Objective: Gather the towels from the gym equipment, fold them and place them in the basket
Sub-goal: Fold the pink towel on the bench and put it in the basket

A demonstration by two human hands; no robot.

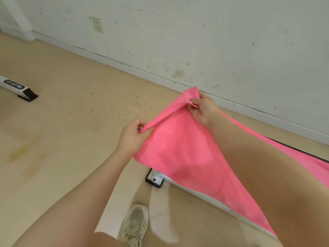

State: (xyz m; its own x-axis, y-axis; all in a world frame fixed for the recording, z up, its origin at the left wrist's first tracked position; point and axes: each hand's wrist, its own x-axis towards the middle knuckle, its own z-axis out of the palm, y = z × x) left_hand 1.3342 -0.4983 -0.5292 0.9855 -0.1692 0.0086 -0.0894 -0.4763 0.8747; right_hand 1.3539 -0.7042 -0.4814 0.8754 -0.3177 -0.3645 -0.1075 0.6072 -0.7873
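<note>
I hold a bright pink terry towel (185, 150) stretched between my two hands, out in front of me and above the pale wooden floor (62, 122). My left hand (132, 137) pinches one corner of the cloth, thumb and curled fingers (142, 124) closed on a bunched fold, so that corner sits right at my fingertips. My right hand (202, 108) grips the next corner, farther out and nearer the scuffed white wall (195, 41); a small peak of pink cloth stands up just above my knuckles, and my fingers are folded over the edge. The towel's upper edge runs taut from one hand to the other. From there the cloth hangs down and back toward me, passing under my right forearm, while its far end trails off to the right along the wall.

Below the towel lies a white frame bar with a black end cap (154, 179), part of some gym equipment, partly hidden by the cloth. Another white bar with a black foot (19, 89) rests on the floor, well apart to the left. My beige sneaker (136, 223) stands on the floor beneath my left forearm. A white wall socket (98, 24) sits on the wall.
</note>
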